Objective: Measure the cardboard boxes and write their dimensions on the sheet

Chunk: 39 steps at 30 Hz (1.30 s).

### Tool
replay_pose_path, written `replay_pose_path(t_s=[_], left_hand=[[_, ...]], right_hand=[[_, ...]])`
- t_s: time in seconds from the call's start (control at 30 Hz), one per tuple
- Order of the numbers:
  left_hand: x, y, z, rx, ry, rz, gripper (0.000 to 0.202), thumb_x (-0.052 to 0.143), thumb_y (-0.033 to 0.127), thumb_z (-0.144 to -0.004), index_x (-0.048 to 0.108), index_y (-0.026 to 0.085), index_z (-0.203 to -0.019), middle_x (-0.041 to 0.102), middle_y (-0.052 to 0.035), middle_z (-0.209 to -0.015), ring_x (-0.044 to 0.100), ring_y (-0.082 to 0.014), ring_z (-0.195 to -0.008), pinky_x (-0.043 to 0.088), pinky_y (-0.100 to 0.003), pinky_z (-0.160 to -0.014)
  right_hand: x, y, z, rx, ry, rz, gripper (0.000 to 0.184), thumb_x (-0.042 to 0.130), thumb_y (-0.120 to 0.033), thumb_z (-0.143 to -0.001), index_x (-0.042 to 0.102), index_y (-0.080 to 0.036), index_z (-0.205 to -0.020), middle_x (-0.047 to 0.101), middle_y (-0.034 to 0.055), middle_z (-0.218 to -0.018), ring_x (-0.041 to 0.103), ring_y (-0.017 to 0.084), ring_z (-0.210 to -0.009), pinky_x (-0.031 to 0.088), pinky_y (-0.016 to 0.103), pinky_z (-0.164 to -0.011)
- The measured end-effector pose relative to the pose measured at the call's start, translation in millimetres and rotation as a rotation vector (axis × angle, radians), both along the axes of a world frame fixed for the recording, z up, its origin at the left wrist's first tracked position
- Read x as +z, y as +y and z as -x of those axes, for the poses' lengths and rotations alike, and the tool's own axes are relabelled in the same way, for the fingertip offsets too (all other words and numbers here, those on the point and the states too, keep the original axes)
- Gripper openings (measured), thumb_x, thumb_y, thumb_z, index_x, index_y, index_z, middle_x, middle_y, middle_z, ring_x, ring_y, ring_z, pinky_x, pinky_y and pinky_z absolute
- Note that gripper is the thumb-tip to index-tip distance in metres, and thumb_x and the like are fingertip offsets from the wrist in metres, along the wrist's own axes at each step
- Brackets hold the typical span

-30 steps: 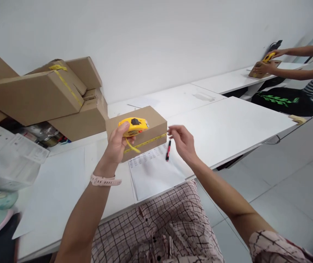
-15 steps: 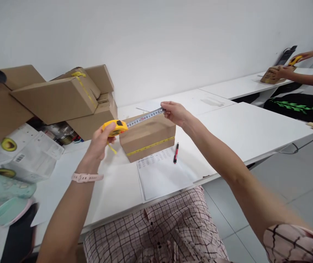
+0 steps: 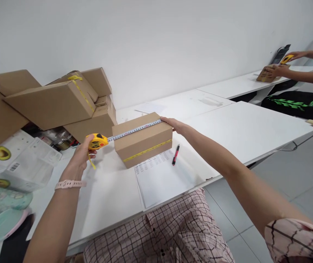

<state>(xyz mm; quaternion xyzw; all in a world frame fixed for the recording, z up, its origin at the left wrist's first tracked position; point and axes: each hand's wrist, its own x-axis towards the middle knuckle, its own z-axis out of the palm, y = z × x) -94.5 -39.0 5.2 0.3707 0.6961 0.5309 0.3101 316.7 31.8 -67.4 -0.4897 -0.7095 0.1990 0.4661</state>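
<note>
A yellow tape measure [image 3: 98,141] is gripped in my left hand [image 3: 81,155], off the left end of a brown cardboard box [image 3: 145,146]. Its silver blade [image 3: 134,130] stretches along the top of the box. At the box's far right corner my right hand [image 3: 174,124] pinches the blade's end against the edge. Yellow tape with markings runs along the front side of the box. A printed sheet [image 3: 162,182] lies in front of it, partly under the box, with a red and black pen [image 3: 176,155] to the right.
Several cardboard boxes [image 3: 52,104] are piled at the left by the wall. Nearer me stand a white carton [image 3: 16,157] with avocado pictures and a mint green bowl [image 3: 4,224]. At the far right another person's hands [image 3: 278,70] hold a yellow tape measure on a small box.
My left hand has moved left, drawing out more blade. My right hand has come down to the box's far right edge, and the blade now lies along the top.
</note>
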Motion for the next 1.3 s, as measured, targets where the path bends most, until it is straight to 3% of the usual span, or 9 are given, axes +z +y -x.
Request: replay_pose_path(t_s=[0.17,0.4,0.53,0.7,0.83,0.9,1.0,1.1,1.3], left_hand=[[-2.1,7,-16,-0.059,0.030,-0.014,0.049,0.073,0.059,-0.068,0.070,0.016,-0.092,0.070,-0.0050,-0.086,0.053,-0.0104,-0.054,0.040,-0.021,-0.044],[-5.5,3,-20,-0.041,0.036,-0.018,0.054,0.071,0.064,-0.069,0.070,0.016,-0.093,0.071,-0.0065,-0.083,0.053,-0.0104,-0.050,0.038,-0.022,-0.044],[-2.8,4,-24,-0.026,0.037,-0.034,0.052,0.070,0.062,-0.068,0.069,0.015,-0.090,0.071,-0.0064,-0.081,0.053,-0.0107,-0.049,0.038,-0.022,-0.044],[10.4,-19,-33,-0.015,0.047,-0.139,0.053,0.077,0.060,-0.065,0.068,0.015,-0.093,0.071,-0.0051,-0.085,0.053,-0.0094,-0.055,0.043,-0.021,-0.050],[-9.5,-82,-78,-0.372,-0.123,-0.001,0.055,0.081,0.061,-0.070,0.068,0.017,-0.100,0.070,-0.0069,-0.088,0.061,-0.0136,-0.060,0.046,-0.024,-0.049],[-32.6,-115,-118,-0.703,-0.405,0.166,0.060,0.071,0.067,-0.078,0.065,0.020,-0.115,0.069,-0.0089,-0.088,0.067,-0.0198,-0.062,0.049,-0.029,-0.049],[-61.1,-141,-178,-0.942,-0.806,0.236,0.088,0.084,0.054,-0.070,0.046,0.022,-0.143,0.070,-0.0082,-0.092,0.072,-0.0234,-0.067,0.058,-0.039,-0.065],[-65.1,-135,-211,-0.912,-0.933,0.110,0.092,0.081,0.050,-0.072,0.038,0.019,-0.148,0.070,-0.0104,-0.097,0.074,-0.0258,-0.071,0.057,-0.039,-0.069],[-40.1,-112,-213,-0.798,-0.939,0.032,0.069,0.063,0.059,-0.086,0.041,0.017,-0.135,0.066,-0.0185,-0.123,0.073,-0.0218,-0.058,0.056,-0.035,-0.057]], right_hand=[[-9.3,-25,-13,0.145,0.142,0.187,0.045,0.051,-0.038,-0.095,0.059,-0.038,-0.139,0.068,0.0012,-0.133,0.058,0.028,-0.127,0.053,0.040,-0.095],[21.3,51,22,0.208,0.250,0.451,0.037,0.058,-0.052,-0.093,0.070,-0.025,-0.116,0.073,0.0096,-0.110,0.066,0.031,-0.110,0.056,0.043,-0.085],[36.9,78,39,0.037,0.213,0.585,0.036,0.073,-0.052,-0.086,0.067,-0.018,-0.078,0.072,0.0124,-0.090,0.065,0.025,-0.085,0.051,0.036,-0.074],[58.4,87,40,-0.107,0.178,0.466,0.035,0.074,-0.032,-0.088,0.056,-0.020,-0.060,0.063,0.0055,-0.068,0.055,0.017,-0.071,0.044,0.032,-0.070],[85.9,92,50,-0.012,0.302,0.304,0.033,0.057,-0.034,-0.099,0.058,-0.019,-0.070,0.065,0.0047,-0.078,0.056,0.014,-0.073,0.046,0.029,-0.075],[98.4,94,67,0.110,0.285,0.228,0.032,0.057,-0.036,-0.099,0.060,-0.019,-0.072,0.065,0.0045,-0.080,0.055,0.014,-0.076,0.045,0.029,-0.077],[109.7,93,98,0.323,0.064,0.233,0.029,0.065,-0.041,-0.094,0.063,-0.019,-0.075,0.066,0.0052,-0.082,0.055,0.017,-0.079,0.045,0.029,-0.078],[110.2,91,121,0.384,-0.077,0.271,0.028,0.066,-0.049,-0.092,0.065,-0.022,-0.084,0.067,0.0051,-0.083,0.056,0.019,-0.082,0.045,0.031,-0.076],[96.4,97,136,0.239,-0.225,0.368,0.024,0.062,-0.046,-0.091,0.061,-0.024,-0.082,0.065,0.0034,-0.076,0.055,0.020,-0.075,0.043,0.033,-0.071]])
